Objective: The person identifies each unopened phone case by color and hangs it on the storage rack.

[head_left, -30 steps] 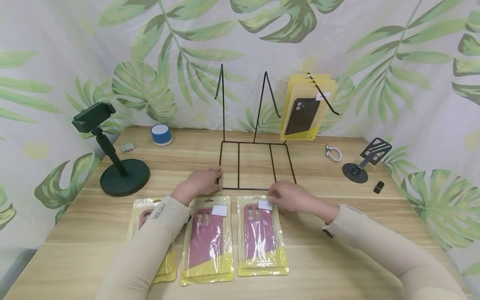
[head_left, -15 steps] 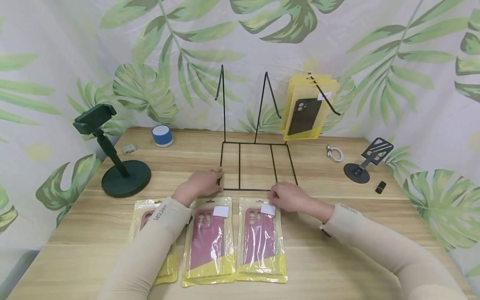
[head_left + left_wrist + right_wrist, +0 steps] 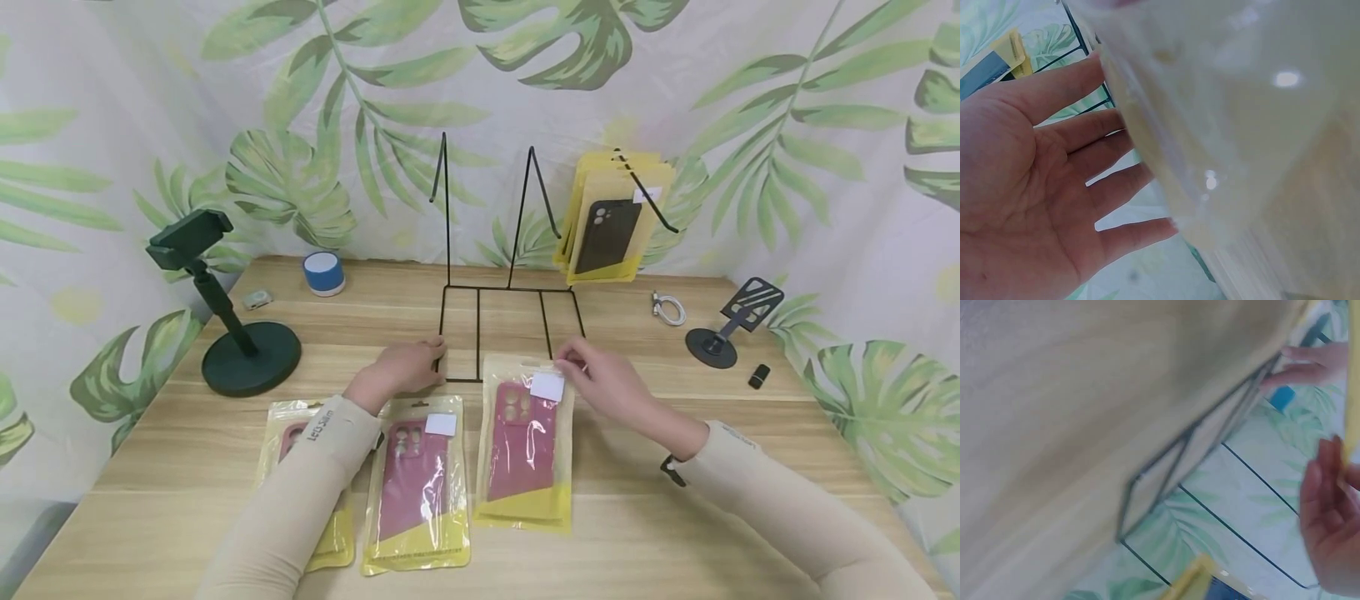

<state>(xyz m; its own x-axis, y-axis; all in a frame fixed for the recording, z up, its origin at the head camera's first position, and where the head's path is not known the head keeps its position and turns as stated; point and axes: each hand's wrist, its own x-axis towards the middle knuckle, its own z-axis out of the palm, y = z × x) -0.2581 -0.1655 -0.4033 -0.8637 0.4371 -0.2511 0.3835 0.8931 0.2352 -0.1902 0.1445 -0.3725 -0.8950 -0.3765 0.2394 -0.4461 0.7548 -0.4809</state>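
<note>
In the head view my right hand (image 3: 603,379) pinches the top right corner of a clear-and-yellow pouch with a pink phone case (image 3: 525,442), its top end lifted over the front bar of a black wire display rack (image 3: 477,333). The right wrist view has that hand (image 3: 1332,531) with thumb and fingers at the pouch's yellow edge (image 3: 1354,394). My left hand (image 3: 405,365) rests at the rack's front left side. Its fingers look straight and spread in the left wrist view, where a blurred clear pouch (image 3: 1229,144) hides the fingertips' contact.
Two more pink phone case pouches (image 3: 416,492) lie by my left forearm. Pouches with dark phone cases (image 3: 609,237) hang on the rack's right hook. Around stand a green phone stand (image 3: 251,357), a blue speaker (image 3: 324,273), a white cable (image 3: 669,308) and a black folding stand (image 3: 712,346).
My right hand has raised the right-hand pouch off the table and moved it forward, its top now overlapping the rack's front bar. The left hand has stayed at the rack's corner.
</note>
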